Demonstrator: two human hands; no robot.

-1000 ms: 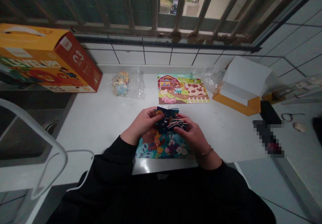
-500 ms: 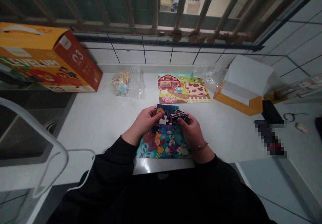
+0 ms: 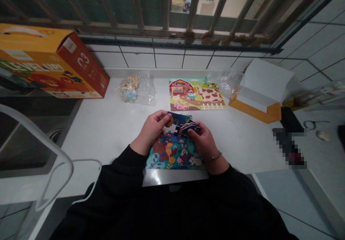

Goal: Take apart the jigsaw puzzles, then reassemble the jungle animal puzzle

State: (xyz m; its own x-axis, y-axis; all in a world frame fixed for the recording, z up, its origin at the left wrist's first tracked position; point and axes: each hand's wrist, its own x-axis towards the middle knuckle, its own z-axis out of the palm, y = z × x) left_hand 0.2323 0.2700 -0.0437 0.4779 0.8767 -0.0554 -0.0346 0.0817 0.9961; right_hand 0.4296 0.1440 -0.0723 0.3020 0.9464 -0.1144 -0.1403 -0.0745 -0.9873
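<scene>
A jigsaw puzzle [image 3: 172,153] with a dark blue woodland picture of rabbits and a fox lies in front of me. A pale gap shows in its upper left part. My left hand [image 3: 154,129] is closed at the upper left corner, thumb and forefinger pinching a dark puzzle piece that they partly cover. In my right hand [image 3: 204,139], a small stack of dark puzzle pieces [image 3: 189,126] with white edges is gripped between thumb and fingers, over the puzzle's upper right side.
Behind the puzzle lies a farm picture [image 3: 196,94]. A clear bag of puzzle pieces [image 3: 130,89] is to its left, and an empty plastic bag [image 3: 226,81] to its right. An orange carton [image 3: 54,67] stands far left by the sink [image 3: 29,135]; an open box [image 3: 258,96] is right.
My left thumb has moved up and left, off the pale gap towards the puzzle's corner. My right hand has shifted slightly left and down with the stack. A dark piece now shows beside the gap.
</scene>
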